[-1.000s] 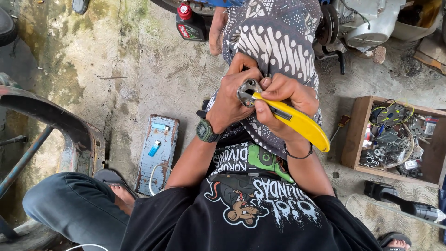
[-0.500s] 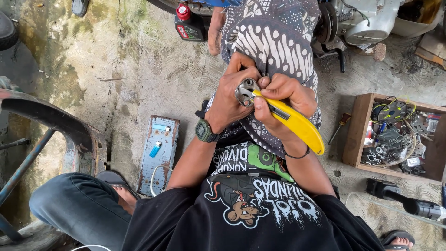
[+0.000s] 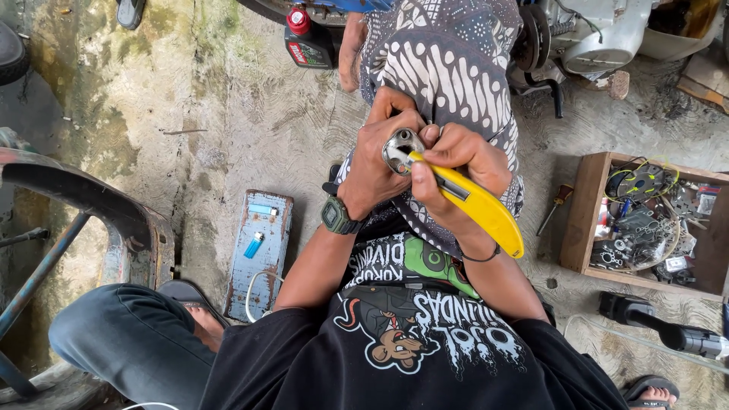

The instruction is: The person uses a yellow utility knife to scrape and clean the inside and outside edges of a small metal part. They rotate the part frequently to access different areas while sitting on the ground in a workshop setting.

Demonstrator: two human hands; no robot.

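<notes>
Both bare forearms reach forward from the chest and meet in front of the body, elbows bent and held apart. The left hand is curled, knuckles up, its fingers wrapped closed around something small. The right hand presses against it, fingers folded in a tight grip, wrist angled down to the right.
</notes>
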